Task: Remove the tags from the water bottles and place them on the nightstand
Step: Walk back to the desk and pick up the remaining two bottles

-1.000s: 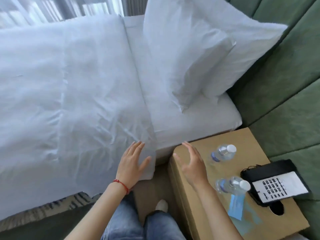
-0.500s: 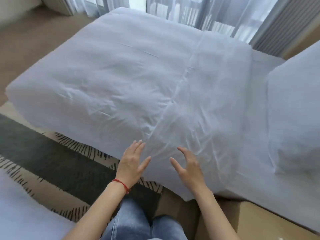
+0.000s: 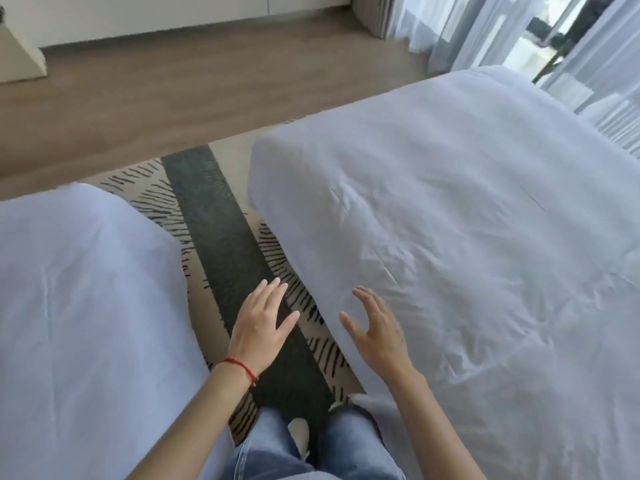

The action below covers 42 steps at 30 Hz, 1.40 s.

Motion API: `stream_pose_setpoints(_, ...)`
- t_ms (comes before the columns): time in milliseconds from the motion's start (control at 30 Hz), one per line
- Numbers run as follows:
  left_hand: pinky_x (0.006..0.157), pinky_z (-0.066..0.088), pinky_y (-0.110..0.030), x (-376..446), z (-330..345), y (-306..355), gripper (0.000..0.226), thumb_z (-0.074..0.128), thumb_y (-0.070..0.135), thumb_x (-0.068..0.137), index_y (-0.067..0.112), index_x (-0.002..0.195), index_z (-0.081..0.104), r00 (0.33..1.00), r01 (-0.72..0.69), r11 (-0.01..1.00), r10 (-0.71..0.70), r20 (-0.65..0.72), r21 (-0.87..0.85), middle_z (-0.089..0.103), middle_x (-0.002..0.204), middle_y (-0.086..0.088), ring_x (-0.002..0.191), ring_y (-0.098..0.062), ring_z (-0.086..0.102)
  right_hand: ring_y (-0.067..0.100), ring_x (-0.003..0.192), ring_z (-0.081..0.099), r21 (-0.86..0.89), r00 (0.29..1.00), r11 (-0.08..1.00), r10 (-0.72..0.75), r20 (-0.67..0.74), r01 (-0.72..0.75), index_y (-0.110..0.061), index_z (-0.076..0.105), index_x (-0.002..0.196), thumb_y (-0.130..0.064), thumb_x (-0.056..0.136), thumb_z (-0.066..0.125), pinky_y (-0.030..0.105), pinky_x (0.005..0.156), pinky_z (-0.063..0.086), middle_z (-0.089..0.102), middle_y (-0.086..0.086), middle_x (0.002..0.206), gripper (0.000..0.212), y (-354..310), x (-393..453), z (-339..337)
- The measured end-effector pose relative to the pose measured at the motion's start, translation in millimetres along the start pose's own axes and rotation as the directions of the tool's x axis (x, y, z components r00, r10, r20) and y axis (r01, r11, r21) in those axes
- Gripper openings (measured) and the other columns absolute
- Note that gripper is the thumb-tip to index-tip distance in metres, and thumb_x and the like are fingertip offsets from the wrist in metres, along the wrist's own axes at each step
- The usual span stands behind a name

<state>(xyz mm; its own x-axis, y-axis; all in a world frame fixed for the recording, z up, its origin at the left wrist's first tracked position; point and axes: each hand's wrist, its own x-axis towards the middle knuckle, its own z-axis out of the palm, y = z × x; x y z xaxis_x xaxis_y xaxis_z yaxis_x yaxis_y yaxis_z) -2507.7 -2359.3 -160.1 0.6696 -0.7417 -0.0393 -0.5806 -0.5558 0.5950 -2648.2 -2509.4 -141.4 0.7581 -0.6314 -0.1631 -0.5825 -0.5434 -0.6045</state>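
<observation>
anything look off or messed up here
Nothing spilled or damaged. The bed on the right has a wrinkled duvet near the right hand; both hands are open and empty, the left hand over the striped rug.

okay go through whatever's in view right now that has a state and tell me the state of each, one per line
left hand: open, fingers spread, holding nothing
right hand: open, fingers spread, holding nothing
bed on the right: made, white cover slightly wrinkled
bed on the left: covered in white
curtains: sheer, drawn across the window
</observation>
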Motion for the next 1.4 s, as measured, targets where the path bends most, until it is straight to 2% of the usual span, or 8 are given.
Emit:
stream_pose_setpoints(133, 0.11, 0.025, -0.038, 32.8, -28.2, -38.4, 0.053, 0.049, 0.036, 0.09, 0.015, 0.136, 0.036, 0.989, 0.13, 0.992, -0.13, -0.07, -0.003, 0.035, 0.147, -0.007, 0.139, -0.022, 0.022, 0.012, 0.135, 0.03, -0.037, 0.987, 0.992, -0.118, 0.113, 0.123, -0.029, 0.036, 0.136, -0.055, 0.087, 0.045, 0.033, 0.108, 0.029, 0.037, -0.006, 0.146, 0.056, -38.2, 66.9, 19.2)
stream_pose_setpoints(400, 0.11, 0.026, -0.04, 146.7, -90.7, -109.8, 0.054, 0.049, 0.036, 0.09, 0.013, 0.137, 0.037, 0.94, 0.294, 0.955, -0.284, -0.188, 0.03, 0.035, 0.147, -0.01, 0.138, -0.026, 0.025, 0.011, 0.135, 0.03, -0.041, 0.931, 0.954, -0.281, 0.233, 0.298, -0.029, 0.036, 0.137, -0.064, 0.083, 0.035, 0.031, 0.107, 0.029, 0.037, -0.008, 0.146, 0.064, -110.0, 231.8, 50.9)
stream_pose_setpoints(567, 0.108, 0.029, -0.04, 224.6, -145.2, -146.0, 0.054, 0.05, 0.038, 0.089, 0.011, 0.135, 0.04, 0.909, 0.361, 0.932, -0.343, -0.239, 0.035, 0.037, 0.145, -0.011, 0.137, -0.028, 0.029, 0.012, 0.135, 0.031, -0.017, 0.903, 0.932, -0.345, 0.255, 0.361, -0.028, 0.036, 0.136, -0.071, 0.077, 0.026, 0.031, 0.105, 0.031, 0.038, -0.007, 0.146, 0.074, -171.2, 335.5, 52.6)
stream_pose_setpoints(700, 0.109, 0.028, -0.041, 277.8, -182.2, -176.3, 0.055, 0.052, 0.036, 0.088, 0.01, 0.135, 0.04, 0.883, 0.402, 0.915, -0.381, -0.273, 0.024, 0.037, 0.145, -0.012, 0.137, -0.029, 0.028, 0.013, 0.135, 0.031, -0.002, 0.883, 0.919, -0.379, 0.277, 0.395, -0.03, 0.035, 0.136, -0.07, 0.078, 0.027, 0.033, 0.105, 0.031, 0.037, -0.007, 0.146, 0.071, -213.9, 401.6, 61.2)
stream_pose_setpoints(833, 0.112, 0.025, -0.04, 335.0, -215.3, -214.0, 0.054, 0.051, 0.033, 0.09, 0.009, 0.136, 0.037, 0.878, 0.408, 0.913, -0.387, -0.28, 0.018, 0.035, 0.147, -0.012, 0.139, -0.027, 0.023, 0.012, 0.133, 0.032, -0.013, 0.865, 0.9, -0.415, 0.283, 0.436, -0.027, 0.037, 0.136, -0.061, 0.086, 0.037, 0.031, 0.103, 0.033, 0.038, -0.007, 0.145, 0.061, -256.0, 467.4, 83.7)
stream_pose_setpoints(967, 0.111, 0.027, -0.044, 401.3, -251.6, -264.0, 0.053, 0.054, 0.03, 0.089, 0.005, 0.134, 0.04, 0.88, 0.396, 0.918, -0.37, -0.298, 0.032, 0.038, 0.144, -0.016, 0.137, -0.03, 0.028, 0.01, 0.133, 0.032, -0.021, 0.861, 0.89, -0.435, 0.265, 0.456, -0.025, 0.039, 0.136, -0.055, 0.088, 0.043, 0.028, 0.102, 0.032, 0.038, -0.007, 0.145, 0.056, -299.7, 541.8, 113.1)
stream_pose_setpoints(1200, 0.112, 0.024, -0.043, 509.7, -334.2, -351.8, 0.052, 0.055, 0.03, 0.089, 0.004, 0.132, 0.042, 0.896, 0.379, 0.921, -0.341, -0.286, 0.089, 0.039, 0.143, -0.017, 0.136, -0.032, 0.029, 0.013, 0.136, 0.03, -0.058, 0.867, 0.888, -0.429, 0.255, 0.457, -0.023, 0.039, 0.136, -0.053, 0.089, 0.044, 0.035, 0.105, 0.035, 0.037, -0.004, 0.147, 0.056, -393.7, 668.2, 152.5)
stream_pose_setpoints(1400, 0.113, 0.02, -0.042, 587.5, -386.7, -413.7, 0.055, 0.047, 0.038, 0.091, 0.007, 0.136, 0.037, 0.902, 0.402, 0.895, -0.35, -0.252, 0.195, 0.035, 0.146, -0.013, 0.137, -0.03, 0.026, 0.016, 0.139, 0.024, -0.141, 0.841, 0.844, -0.471, 0.265, 0.517, -0.019, 0.039, 0.137, -0.05, 0.09, 0.045, 0.033, 0.111, 0.023, 0.036, -0.001, 0.148, 0.056, -455.3, 759.4, 172.2)
